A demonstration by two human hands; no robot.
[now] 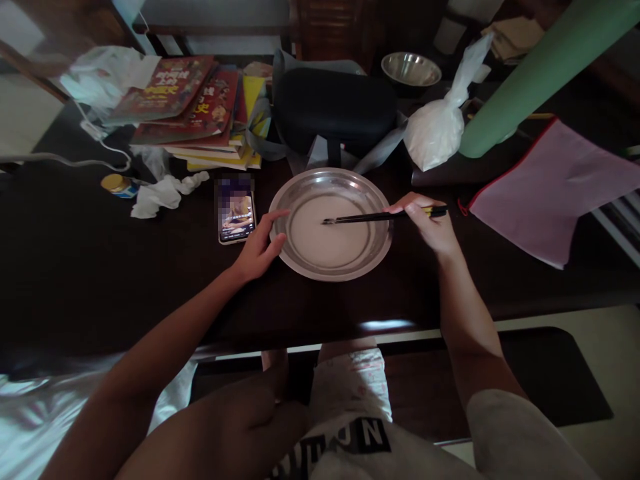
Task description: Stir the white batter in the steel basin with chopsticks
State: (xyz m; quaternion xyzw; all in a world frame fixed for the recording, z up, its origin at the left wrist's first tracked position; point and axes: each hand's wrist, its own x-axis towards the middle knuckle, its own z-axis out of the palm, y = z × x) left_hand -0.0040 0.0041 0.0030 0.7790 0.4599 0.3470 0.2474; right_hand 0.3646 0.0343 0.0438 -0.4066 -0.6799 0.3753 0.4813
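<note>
Steadying round shallow steel pan (300, 263) on dark wooden table (75, 267), left hand (257, 250) spread open against near-left rim; right hand (430, 223) pinching pair of black chopsticks (373, 217), tips in pale thin liquid at pan centre; pan at table middle, smartphone with lit screen (236, 208) just beside left rim; risk: brisk stirring slops liquid over low rim onto phone; knotted white plastic bag (440, 127) behind

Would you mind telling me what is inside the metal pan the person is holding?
The metal pan holds a pale whitish layer over its flat bottom, with the chopsticks' tips resting in it. The pan's bottom beneath that layer is covered, so it cannot be seen.
</note>
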